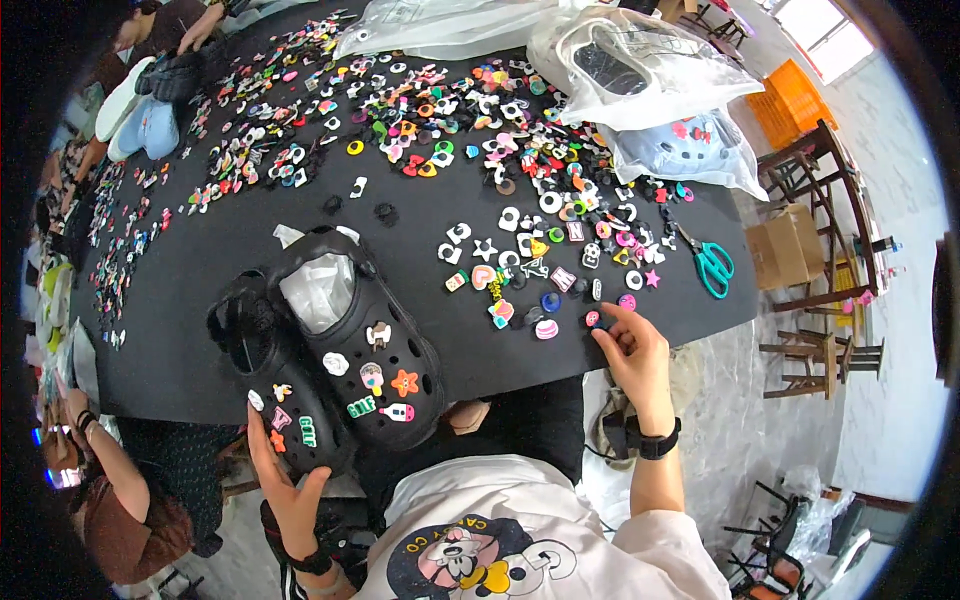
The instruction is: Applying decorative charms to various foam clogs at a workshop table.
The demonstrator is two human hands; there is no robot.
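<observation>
Two black clogs lie side by side at the table's near edge, toes toward me. My left hand (290, 500) grips the toe of the left clog (330, 440), fingers along its outer side and thumb at the front. Several charms sit in that clog's holes, among them an orange starfish charm (278, 440) and a green lettered charm (307, 431). The right clog (400, 330) also carries charms, with white stuffing (320, 292) in its opening. Near the loose charms, my right hand (635, 355) pinches a small round red charm (592, 318) between thumb and forefinger.
Loose charms (420, 130) spread across the black table (420, 230). Teal-handled scissors (714, 270) lie at the right edge. Bagged clogs (690, 150) stand at the far right. Other people's arms (120, 465) show at the left. Wooden stools (820, 360) stand beyond the right side.
</observation>
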